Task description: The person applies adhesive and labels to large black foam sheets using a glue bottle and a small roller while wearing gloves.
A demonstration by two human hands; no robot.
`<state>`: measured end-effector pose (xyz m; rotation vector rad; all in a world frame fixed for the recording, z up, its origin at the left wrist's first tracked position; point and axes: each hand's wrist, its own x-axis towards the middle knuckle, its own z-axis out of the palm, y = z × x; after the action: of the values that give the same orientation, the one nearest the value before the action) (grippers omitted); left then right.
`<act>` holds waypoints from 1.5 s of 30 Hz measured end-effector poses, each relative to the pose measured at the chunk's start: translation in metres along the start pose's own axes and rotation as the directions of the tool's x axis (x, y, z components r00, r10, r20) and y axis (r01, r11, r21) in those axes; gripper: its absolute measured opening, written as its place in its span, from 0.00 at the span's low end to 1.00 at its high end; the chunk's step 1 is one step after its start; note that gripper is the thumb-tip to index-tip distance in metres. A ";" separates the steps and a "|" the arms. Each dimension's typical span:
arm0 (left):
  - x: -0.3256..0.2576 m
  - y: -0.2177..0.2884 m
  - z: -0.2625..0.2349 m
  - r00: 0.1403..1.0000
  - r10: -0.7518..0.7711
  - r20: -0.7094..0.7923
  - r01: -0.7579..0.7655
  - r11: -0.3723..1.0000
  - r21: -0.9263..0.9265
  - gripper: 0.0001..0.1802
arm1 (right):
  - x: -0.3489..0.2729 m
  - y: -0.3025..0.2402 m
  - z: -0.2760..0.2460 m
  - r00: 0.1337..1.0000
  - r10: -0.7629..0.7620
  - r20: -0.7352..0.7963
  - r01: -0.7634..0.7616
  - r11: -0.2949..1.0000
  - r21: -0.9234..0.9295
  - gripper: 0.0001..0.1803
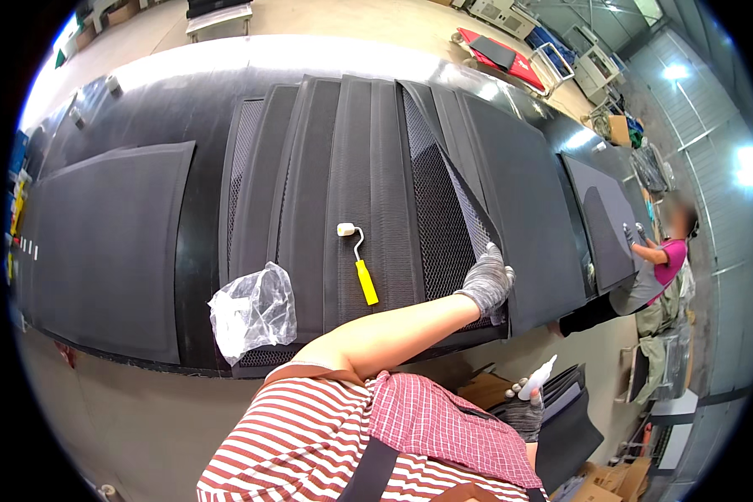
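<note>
My left hand point(487, 283), in a grey knit glove, is closed on the near corner of a black mat panel point(453, 159). The panel's edge is lifted and folded back, and black mesh point(443, 238) shows under it. Close to my body, right of the apron, my right hand point(525, 412) grips a white squeeze bottle point(537, 378) with its pointed nozzle up. Left of the lifted panel, a small roller with a yellow handle point(366, 283) lies on the overlapping black panels point(309, 184). A crumpled clear plastic bag point(255, 314) rests at their near left.
Another black mat point(113, 251) lies on the left of the dark table point(205, 209). On the right, a co-worker point(665, 259) has gloved hands on a grey panel point(607, 222). Stacked dark sheets point(569, 427) and cardboard boxes point(615, 481) stand below, near my right. A red-topped cart point(502, 58) stands beyond.
</note>
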<state>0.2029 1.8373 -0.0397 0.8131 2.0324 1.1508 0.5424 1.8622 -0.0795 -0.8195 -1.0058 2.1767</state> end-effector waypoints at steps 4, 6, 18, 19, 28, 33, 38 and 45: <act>0.002 -0.016 -0.002 0.998 0.061 -0.034 -0.063 0.996 -0.069 0.37 | 0.001 -0.001 0.016 1.000 -0.019 0.023 0.019 1.000 0.008 0.24; -0.004 -0.039 -0.012 0.998 0.064 0.014 -0.061 0.987 -0.150 0.38 | 0.005 0.002 0.024 0.999 -0.009 0.043 0.007 0.999 0.039 0.24; 0.008 -0.100 -0.022 0.984 0.176 -0.015 -0.160 0.928 0.336 0.38 | 0.011 0.026 0.023 0.999 -0.005 0.049 0.003 0.998 0.055 0.21; 0.017 -0.095 -0.012 0.998 0.064 -0.008 -0.060 0.961 0.271 0.38 | 0.012 0.026 0.023 0.998 -0.011 0.059 0.008 0.999 0.053 0.22; 0.026 -0.050 0.002 0.997 -0.081 -0.001 0.069 0.839 0.540 0.37 | 0.002 0.031 -0.019 0.998 -0.057 -0.005 0.057 0.993 0.106 0.23; 0.051 -0.035 0.002 0.989 0.001 -0.147 0.081 0.831 0.550 0.34 | 0.006 0.034 -0.025 0.999 -0.048 -0.024 0.051 0.989 0.138 0.23; 0.143 -0.067 0.001 0.949 -0.314 0.009 0.298 0.892 -0.339 0.31 | 0.014 0.035 -0.019 0.998 -0.065 0.000 0.065 0.991 0.118 0.21; 0.165 0.019 -0.002 0.947 -0.070 0.313 -0.292 0.217 0.931 0.19 | 0.051 0.037 -0.029 0.992 -0.077 -0.097 0.093 0.982 0.167 0.24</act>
<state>0.1077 1.9713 -0.0615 1.6246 2.3056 -0.4828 0.5225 1.8921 -0.1384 -0.7729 -0.7830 2.0996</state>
